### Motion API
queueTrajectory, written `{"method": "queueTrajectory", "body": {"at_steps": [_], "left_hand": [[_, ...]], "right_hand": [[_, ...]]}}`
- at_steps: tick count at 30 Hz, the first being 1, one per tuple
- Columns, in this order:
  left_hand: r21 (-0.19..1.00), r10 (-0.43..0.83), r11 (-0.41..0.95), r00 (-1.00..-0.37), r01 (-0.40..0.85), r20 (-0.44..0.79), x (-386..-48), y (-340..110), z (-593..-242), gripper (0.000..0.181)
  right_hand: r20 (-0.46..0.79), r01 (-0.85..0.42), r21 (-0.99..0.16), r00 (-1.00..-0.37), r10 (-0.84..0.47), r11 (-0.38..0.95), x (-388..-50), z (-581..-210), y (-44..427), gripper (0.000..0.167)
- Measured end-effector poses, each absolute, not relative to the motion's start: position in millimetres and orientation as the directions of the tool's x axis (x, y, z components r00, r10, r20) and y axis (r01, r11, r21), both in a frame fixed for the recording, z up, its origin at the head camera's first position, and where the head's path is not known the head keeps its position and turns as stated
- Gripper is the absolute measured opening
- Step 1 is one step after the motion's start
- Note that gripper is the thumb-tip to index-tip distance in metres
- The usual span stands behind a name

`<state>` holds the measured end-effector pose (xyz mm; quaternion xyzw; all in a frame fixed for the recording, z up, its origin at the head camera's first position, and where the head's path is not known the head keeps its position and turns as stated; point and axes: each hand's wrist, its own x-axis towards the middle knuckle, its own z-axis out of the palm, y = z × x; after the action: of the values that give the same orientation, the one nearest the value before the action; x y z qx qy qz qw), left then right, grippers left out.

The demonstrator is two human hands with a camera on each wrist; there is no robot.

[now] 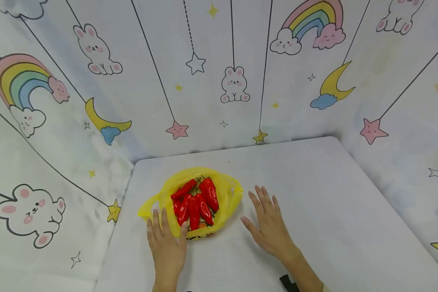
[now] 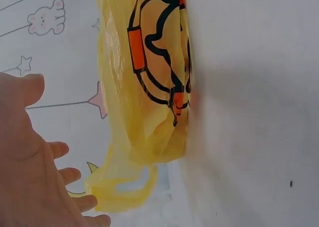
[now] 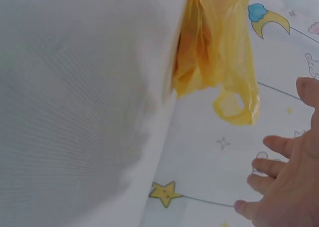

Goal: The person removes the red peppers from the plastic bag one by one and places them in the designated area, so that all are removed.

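Note:
A yellow plastic bag (image 1: 228, 202) stands on the table with its mouth spread wide. Several glossy red peppers (image 1: 194, 211) lie inside, and a bit of something orange (image 1: 202, 224) shows below them. My left hand (image 1: 166, 245) is at the bag's near left side, fingers straight and spread, holding nothing. To the right of the bag my right hand (image 1: 270, 225) hovers apart from it, also with spread fingers. In the left wrist view the bag (image 2: 144, 87) shows a black and orange print. One looped handle of the bag (image 3: 244, 118) hangs out in the right wrist view.
The white table (image 1: 332, 211) extends far to the right of the bag. Behind it and at both sides hangs a pale cloth (image 1: 204, 101) printed with rabbits, stars, moons and rainbows. A black strap (image 1: 289, 283) is by the right wrist.

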<state>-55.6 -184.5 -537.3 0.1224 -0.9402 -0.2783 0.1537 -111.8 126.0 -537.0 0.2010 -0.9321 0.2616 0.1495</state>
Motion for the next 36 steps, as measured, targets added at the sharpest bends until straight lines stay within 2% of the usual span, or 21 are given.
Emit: {"method": "queueTrajectory", "body": {"at_steps": [7,16,25,30,36], "left_hand": [[0.615,-0.38,0.776,-0.881,-0.137,0.283,-59.9,-204.7,-537.7,0.088],[0.738,-0.485,0.651,-0.845,-0.178,0.225,-71.4,-219.0,-542.5,0.096],[0.822,-0.576,0.523,-0.804,-0.225,0.146,-79.1,-221.5,-540.4,0.104],[0.863,-0.613,0.442,-0.785,-0.246,0.091,-81.7,-221.8,-535.9,0.102],[0.871,-0.642,0.438,-0.756,-0.224,0.128,-85.5,-222.6,-536.7,0.089]], "right_hand": [[0.399,-0.487,-0.418,-0.857,-0.327,0.767,-117.1,-532.8,114.0,0.08],[0.428,-0.554,-0.43,-0.82,-0.379,0.713,-127.5,-524.3,85.7,0.084],[0.397,-0.525,-0.454,-0.842,-0.364,0.72,-134.1,-519.5,63.7,0.071],[0.397,-0.529,-0.446,-0.84,-0.37,0.722,-142.6,-520.3,53.7,0.068],[0.423,-0.557,-0.455,-0.822,-0.382,0.695,-149.5,-519.5,45.1,0.064]]}}
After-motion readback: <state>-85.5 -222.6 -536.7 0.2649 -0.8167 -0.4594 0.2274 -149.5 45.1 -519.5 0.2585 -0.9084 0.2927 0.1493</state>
